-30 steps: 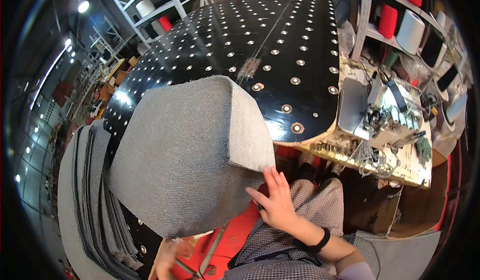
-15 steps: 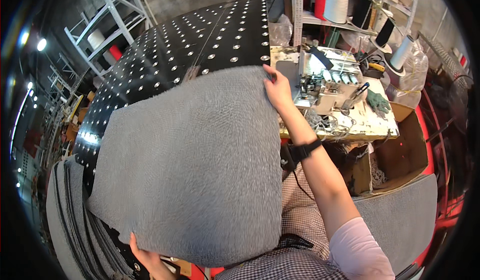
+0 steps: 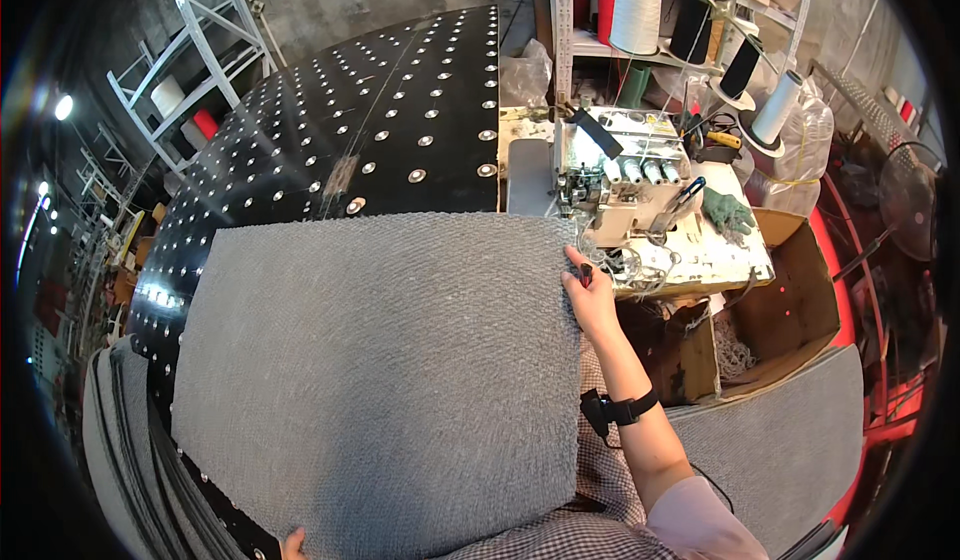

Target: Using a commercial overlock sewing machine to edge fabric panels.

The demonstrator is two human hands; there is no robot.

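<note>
While stacked gray pieces (image 3: 112,440) sit left of the left fingers, the left hand (image 3: 294,543) is at the near edge of the gray mat (image 3: 380,380); mostly hidden, can't tell if it's gripping. Mat spreads fairly flat between both hands' fingers. Right hand (image 3: 592,302) pinches its right edge near the far corner; sewing machine (image 3: 630,185) just beyond those fingertips. Step looks like positioning the mat; next move probably calls for guiding both edges evenly, no folds.

A gray textured mat (image 3: 385,380) lies spread flat.
</note>
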